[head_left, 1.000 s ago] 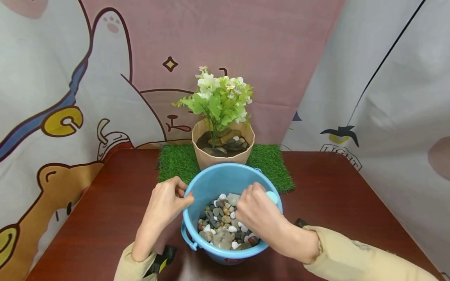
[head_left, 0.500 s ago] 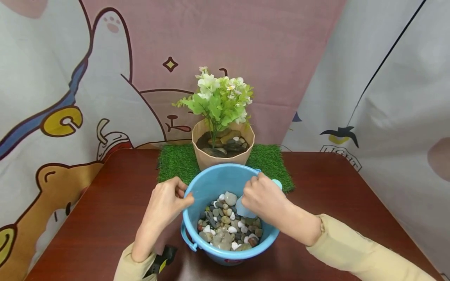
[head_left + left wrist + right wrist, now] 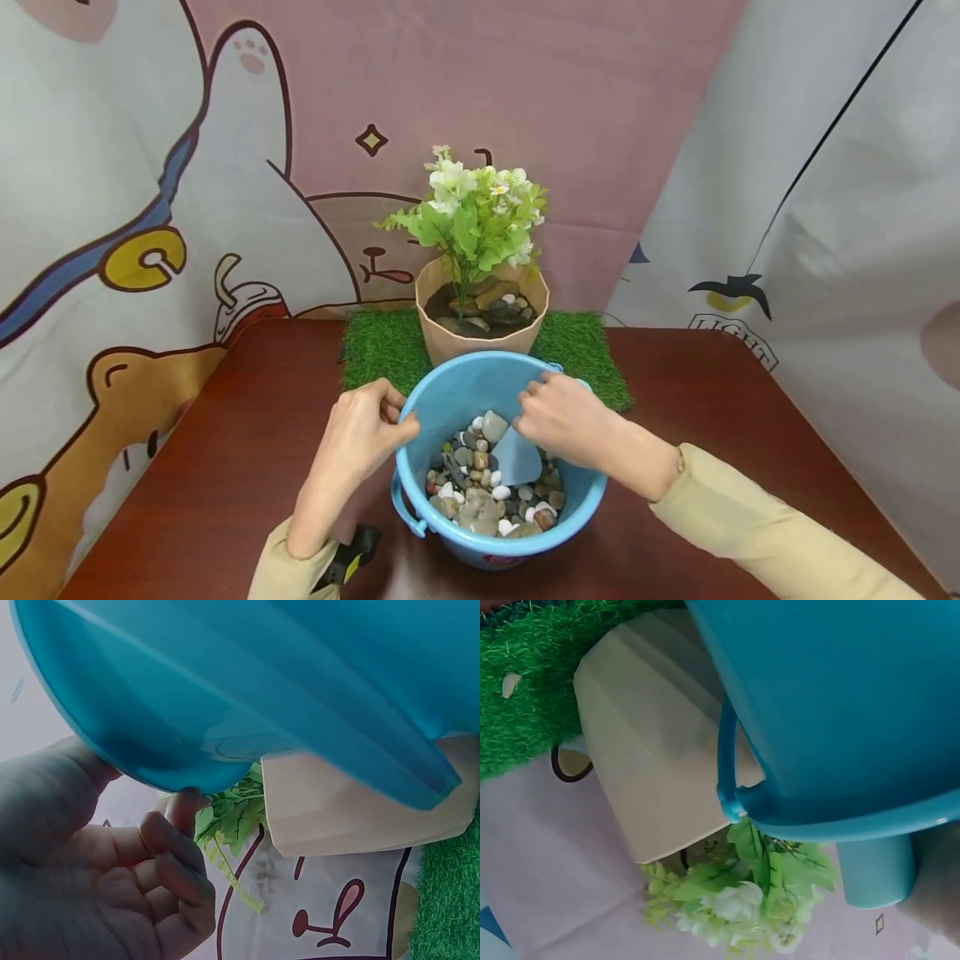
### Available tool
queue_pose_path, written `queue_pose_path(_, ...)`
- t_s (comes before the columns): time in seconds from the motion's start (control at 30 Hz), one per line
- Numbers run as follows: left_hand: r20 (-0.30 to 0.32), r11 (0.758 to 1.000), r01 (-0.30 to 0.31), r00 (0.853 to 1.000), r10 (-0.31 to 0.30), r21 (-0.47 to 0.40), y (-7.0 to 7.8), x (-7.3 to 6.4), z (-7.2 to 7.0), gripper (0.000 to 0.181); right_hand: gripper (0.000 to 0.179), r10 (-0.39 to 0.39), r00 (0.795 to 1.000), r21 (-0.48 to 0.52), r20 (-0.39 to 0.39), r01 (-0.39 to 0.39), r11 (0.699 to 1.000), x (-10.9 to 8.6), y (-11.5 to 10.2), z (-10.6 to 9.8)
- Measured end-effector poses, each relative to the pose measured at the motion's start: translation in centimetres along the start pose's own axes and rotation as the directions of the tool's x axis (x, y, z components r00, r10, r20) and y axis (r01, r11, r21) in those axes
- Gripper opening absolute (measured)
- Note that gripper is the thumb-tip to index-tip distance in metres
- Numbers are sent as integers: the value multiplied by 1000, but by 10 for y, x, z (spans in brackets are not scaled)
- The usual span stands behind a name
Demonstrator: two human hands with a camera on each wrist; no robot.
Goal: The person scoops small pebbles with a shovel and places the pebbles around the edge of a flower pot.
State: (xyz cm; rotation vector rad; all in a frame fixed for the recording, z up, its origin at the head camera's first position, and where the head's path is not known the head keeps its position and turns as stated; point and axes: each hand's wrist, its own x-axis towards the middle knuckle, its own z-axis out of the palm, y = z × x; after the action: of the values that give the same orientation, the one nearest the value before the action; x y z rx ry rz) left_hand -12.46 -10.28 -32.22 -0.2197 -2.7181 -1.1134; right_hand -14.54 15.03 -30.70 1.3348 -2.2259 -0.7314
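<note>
A light-blue bucket (image 3: 502,546) stands on the table, its lower part filled with mixed pebbles (image 3: 480,510). My left hand (image 3: 358,429) pinches the bucket's left rim between thumb and fingers; the left wrist view shows that left hand (image 3: 150,877) at the edge from below. Over the bucket's right side, my right hand (image 3: 570,421) grips a small blue shovel, with the shovel's blade (image 3: 516,461) pointing down among the pebbles. In the right wrist view the shovel's handle (image 3: 876,876) sticks out past the rim. How deep the blade's tip sits cannot be told.
Right behind the bucket is a beige flowerpot (image 3: 480,340) with white flowers (image 3: 453,183), soil and stones. The pot stands on a green turf mat (image 3: 381,350). A dark red tabletop (image 3: 247,433) surrounds these, with a printed cloth (image 3: 615,108) hanging behind.
My right hand has risen slightly and shifted right, tipping the shovel so its blade shows against the pebbles. Some pebbles have shifted. The left hand keeps its grip on the rim.
</note>
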Motion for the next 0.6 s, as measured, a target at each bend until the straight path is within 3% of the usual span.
queue_pose_path(0.17, -1, 1000, 1, 1000, -1, 5, 1, 0, 0, 10, 12, -2, 999, 40, 35, 1, 999, -2, 4, 5)
queue_pose_path(0.6, 1, 1000, 2, 1000, -2, 15, 2, 1, 1, 10, 10, 6, 999, 54, 36, -8, 999, -5, 4, 8)
